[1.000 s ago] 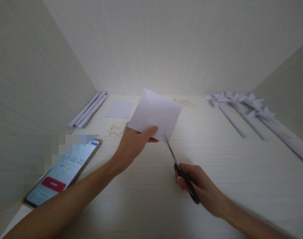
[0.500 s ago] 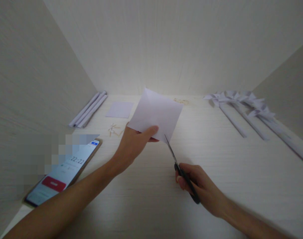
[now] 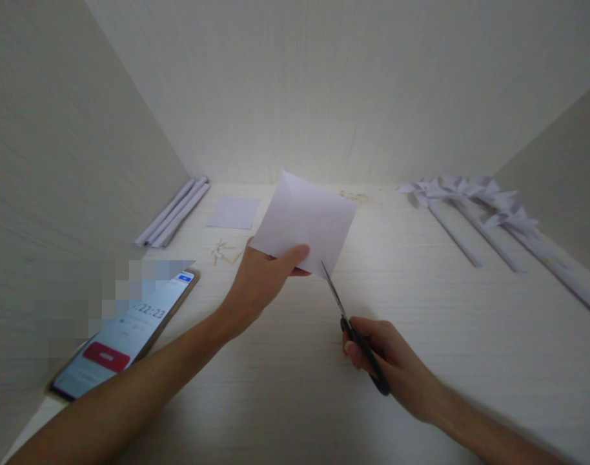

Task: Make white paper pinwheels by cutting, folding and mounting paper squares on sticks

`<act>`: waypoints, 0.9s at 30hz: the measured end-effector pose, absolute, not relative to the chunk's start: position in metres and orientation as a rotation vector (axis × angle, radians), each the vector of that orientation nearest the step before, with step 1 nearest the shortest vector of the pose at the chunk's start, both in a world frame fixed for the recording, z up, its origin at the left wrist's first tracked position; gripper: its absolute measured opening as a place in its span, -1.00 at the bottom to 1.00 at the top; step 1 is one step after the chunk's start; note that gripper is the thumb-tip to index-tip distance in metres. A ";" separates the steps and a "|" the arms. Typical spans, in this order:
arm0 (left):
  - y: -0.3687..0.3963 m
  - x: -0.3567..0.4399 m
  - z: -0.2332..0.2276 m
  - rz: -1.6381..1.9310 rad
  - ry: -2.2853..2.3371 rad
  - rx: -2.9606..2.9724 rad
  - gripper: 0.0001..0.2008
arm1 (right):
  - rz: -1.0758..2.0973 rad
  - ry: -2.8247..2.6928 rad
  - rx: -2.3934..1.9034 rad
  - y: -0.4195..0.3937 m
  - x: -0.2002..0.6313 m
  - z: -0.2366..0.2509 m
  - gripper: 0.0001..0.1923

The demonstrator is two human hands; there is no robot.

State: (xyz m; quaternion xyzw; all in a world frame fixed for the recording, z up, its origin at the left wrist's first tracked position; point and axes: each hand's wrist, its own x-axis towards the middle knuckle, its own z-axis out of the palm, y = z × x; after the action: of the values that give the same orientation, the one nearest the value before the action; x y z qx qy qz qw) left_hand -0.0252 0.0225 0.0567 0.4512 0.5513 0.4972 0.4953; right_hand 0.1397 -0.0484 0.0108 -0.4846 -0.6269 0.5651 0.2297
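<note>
Item, as I see it: left hand point(image 3: 259, 281), fingers pinching the near edge of a white paper square point(image 3: 307, 219) raised over the tabletop point(image 3: 421, 310). Right hand point(image 3: 389, 361), fingers wrapped around scissors point(image 3: 353, 329), blade tips touching the paper's near corner. Phone point(image 3: 130, 329) lies near left.

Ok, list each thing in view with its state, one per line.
Left hand: shut, pinching the paper square.
Paper square: creased, held up off the table.
Right hand: shut on the scissors.
Scissors: blade tip at the square's lower corner.
Phone: screen lit, lying flat.
Pinwheels: assembled, lying flat.
Paper rolls: rolled, lying side by side.
</note>
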 end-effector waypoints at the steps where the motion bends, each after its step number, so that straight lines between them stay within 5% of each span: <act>1: 0.023 -0.025 0.056 1.207 1.332 1.093 -0.73 | 1.554 -1.726 -1.335 -0.048 0.140 0.011 -0.61; 27: 0.023 -0.025 0.056 1.203 1.344 1.074 -0.75 | 1.514 -1.763 -1.375 -0.048 0.140 0.009 -0.64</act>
State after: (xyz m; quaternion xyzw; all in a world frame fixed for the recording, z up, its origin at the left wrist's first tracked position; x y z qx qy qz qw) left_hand -0.0252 0.0230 0.0562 0.4439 0.5552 0.4968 0.4979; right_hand 0.1402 -0.0483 0.0088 -0.4969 -0.6370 0.5470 0.2192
